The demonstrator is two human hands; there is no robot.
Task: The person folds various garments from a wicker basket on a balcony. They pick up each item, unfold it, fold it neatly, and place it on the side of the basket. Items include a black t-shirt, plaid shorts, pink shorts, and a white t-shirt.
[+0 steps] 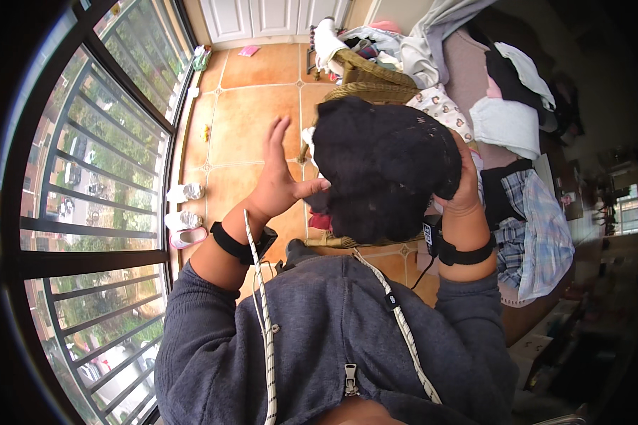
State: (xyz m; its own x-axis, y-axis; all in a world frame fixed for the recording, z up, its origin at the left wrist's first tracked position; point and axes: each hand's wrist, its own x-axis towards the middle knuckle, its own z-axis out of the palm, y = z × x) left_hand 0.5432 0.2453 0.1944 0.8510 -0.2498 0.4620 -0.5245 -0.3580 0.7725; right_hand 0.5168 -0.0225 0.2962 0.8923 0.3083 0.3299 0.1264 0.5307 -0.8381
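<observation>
A bundled black cloth garment [383,170] is held up in front of me, with pale flecks on its surface. My right hand [467,186] grips its right edge, and part of the fingers is hidden behind the cloth. To the left, my left hand [279,178] is raised with its fingers spread. Its thumb tip is right by the garment's left edge; whether they touch, I cannot tell. Behind and below the garment shows a wicker chair [372,91], mostly covered from view. A white cloth with a heart print [442,109] lies beyond the garment's upper right.
Folded white cloth [505,127] and a plaid shirt [542,234] lie on the covered surface at right. A pile of clothes [372,48] sits farther back. Shoes [187,237] line the barred window [101,159] at left, beside the tiled floor [255,127].
</observation>
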